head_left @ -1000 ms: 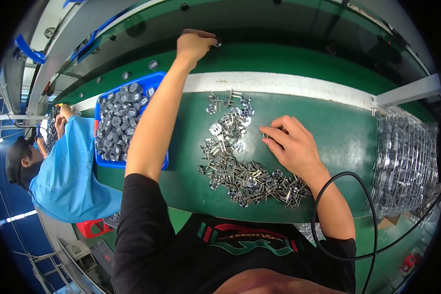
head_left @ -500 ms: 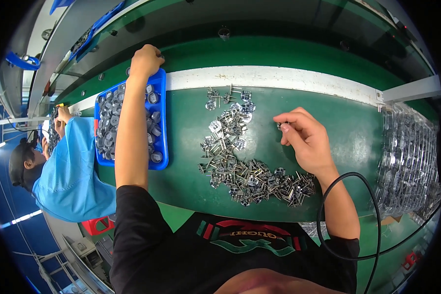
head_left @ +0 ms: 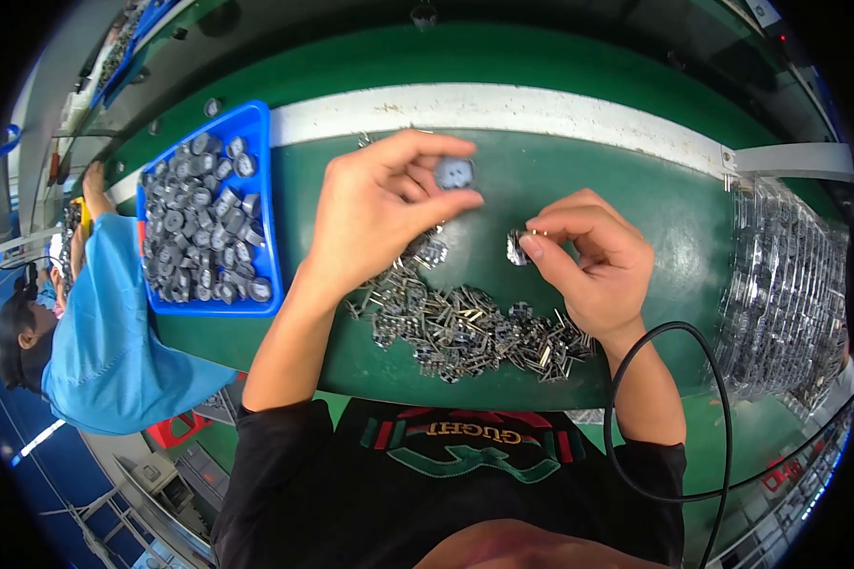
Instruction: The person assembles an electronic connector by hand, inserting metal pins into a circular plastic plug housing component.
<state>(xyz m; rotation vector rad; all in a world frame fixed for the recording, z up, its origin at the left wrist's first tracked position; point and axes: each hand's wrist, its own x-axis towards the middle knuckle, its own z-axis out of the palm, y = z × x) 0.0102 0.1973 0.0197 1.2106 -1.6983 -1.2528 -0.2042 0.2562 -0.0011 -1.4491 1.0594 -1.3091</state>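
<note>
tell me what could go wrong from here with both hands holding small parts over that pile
The left hand pinches the round grey part only by its fingertips, so it might slip into the pile of metal clips. The right hand holds a small metal clip just as lightly. The black cable looping by the right wrist could snag.
</note>
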